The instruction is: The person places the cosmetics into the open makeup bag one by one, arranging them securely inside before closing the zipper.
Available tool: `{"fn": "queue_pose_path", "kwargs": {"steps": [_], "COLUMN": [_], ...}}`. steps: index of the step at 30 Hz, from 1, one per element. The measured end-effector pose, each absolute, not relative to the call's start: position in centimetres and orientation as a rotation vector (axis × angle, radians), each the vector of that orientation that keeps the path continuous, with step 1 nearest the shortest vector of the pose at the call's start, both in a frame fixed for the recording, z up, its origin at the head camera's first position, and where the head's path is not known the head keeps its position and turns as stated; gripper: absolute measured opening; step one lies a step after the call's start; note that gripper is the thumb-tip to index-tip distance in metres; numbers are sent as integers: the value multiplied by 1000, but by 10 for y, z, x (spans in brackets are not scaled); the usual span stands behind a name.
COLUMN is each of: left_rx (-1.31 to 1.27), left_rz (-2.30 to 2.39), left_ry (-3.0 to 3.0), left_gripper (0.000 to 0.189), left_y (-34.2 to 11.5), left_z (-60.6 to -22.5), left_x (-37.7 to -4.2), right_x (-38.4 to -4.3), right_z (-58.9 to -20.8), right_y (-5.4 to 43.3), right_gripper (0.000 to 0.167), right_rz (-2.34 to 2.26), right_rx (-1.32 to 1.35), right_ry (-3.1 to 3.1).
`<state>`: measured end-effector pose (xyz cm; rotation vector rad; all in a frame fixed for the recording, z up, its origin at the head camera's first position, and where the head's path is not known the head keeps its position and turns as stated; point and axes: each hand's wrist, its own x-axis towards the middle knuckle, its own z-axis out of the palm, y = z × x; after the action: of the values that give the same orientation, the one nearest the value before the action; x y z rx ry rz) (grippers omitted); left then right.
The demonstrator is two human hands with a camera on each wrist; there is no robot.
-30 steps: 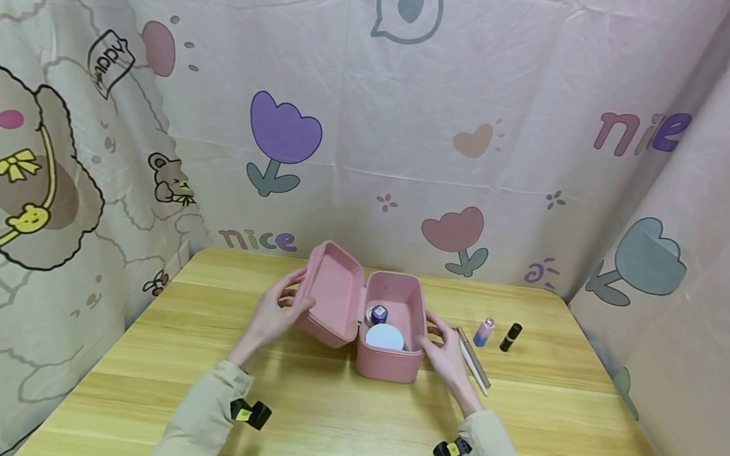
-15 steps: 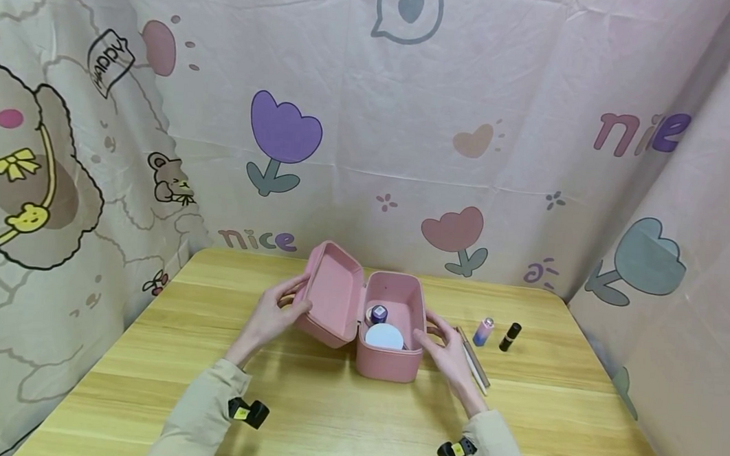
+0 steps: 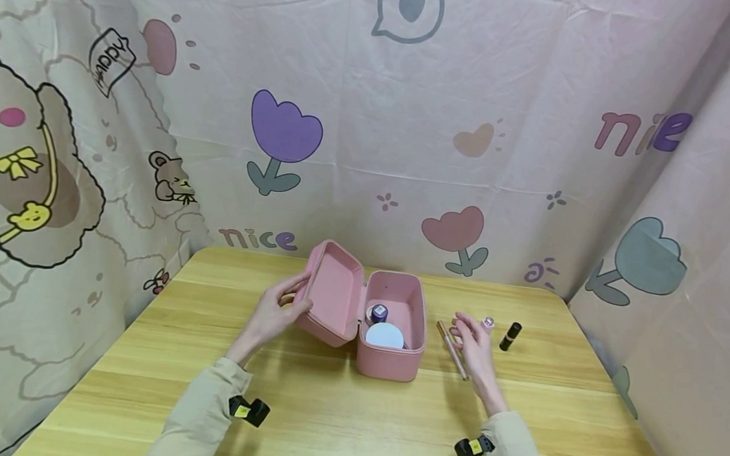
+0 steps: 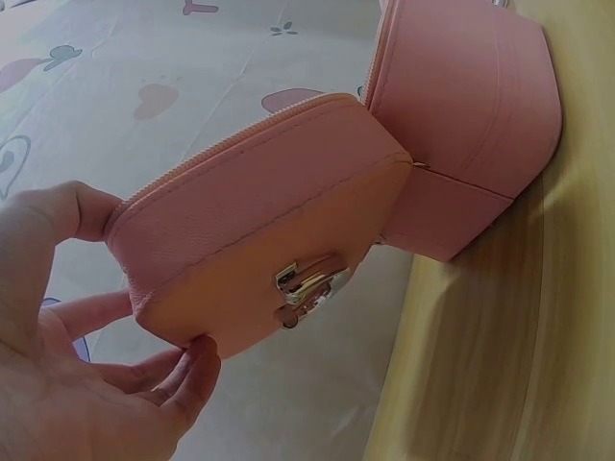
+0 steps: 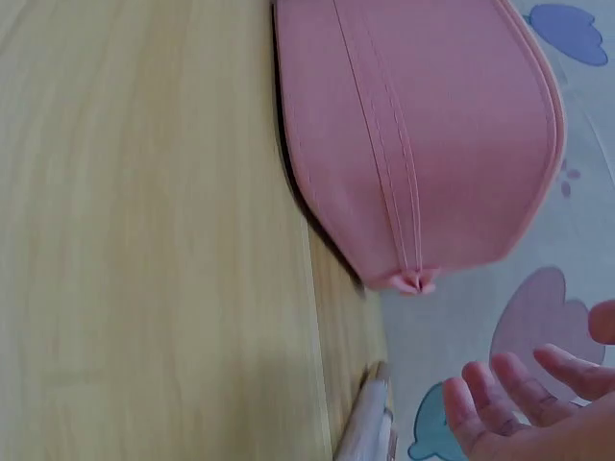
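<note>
A pink makeup case (image 3: 389, 363) stands on the table with its lid (image 3: 333, 288) swung out to the left. My left hand (image 3: 270, 316) grips the lid's outer end, thumb on the rim and fingertips underneath, as the left wrist view shows. A metal-fitted handle (image 4: 312, 288) sits on the lid's outer face. Inside the case lie a round pale-blue-white lid or compact (image 3: 385, 336) and a small dark purple-capped container (image 3: 379, 313). Apart from the case, my right hand (image 3: 476, 347) hovers over slim pencil-like sticks (image 3: 453, 351), fingers loosely bent, holding nothing. It partly hides a pink bottle (image 3: 488, 323).
A black lipstick-like tube (image 3: 511, 336) stands to the right of my right hand. The wooden table (image 3: 342, 426) ends at a printed cloth (image 3: 371, 118) hanging behind and at both sides. A black camera (image 3: 471, 450) is strapped at each wrist.
My right hand has let go of the case's right wall and moved right, over the sticks and the pink bottle. My left hand still holds the lid in place.
</note>
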<state>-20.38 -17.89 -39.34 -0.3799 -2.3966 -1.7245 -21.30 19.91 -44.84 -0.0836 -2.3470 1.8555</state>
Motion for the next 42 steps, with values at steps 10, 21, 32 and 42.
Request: {"fn": "queue_pose_path", "kwargs": {"steps": [10, 21, 32, 42], "left_rx": [-379, -376, -396, -391], "left_rz": [-1718, -1726, -1710, -1720], "left_ry": [-2394, -2394, -2369, -2364], "left_gripper": [60, 60, 59, 59], "left_y": [-180, -179, -179, -179], "left_z": [-394, -394, -398, -398], "left_x": [-204, -204, -204, -205], "right_x": [-219, -235, -247, -253], "right_z": [-455, -458, -460, -467], "right_y": [206, 207, 199, 195], "right_gripper": [42, 40, 27, 4], "right_rz": [1501, 796, 539, 481], "right_rx": [-52, 172, 179, 207], "right_ry": [-2567, -2844, -2977, -2966]}}
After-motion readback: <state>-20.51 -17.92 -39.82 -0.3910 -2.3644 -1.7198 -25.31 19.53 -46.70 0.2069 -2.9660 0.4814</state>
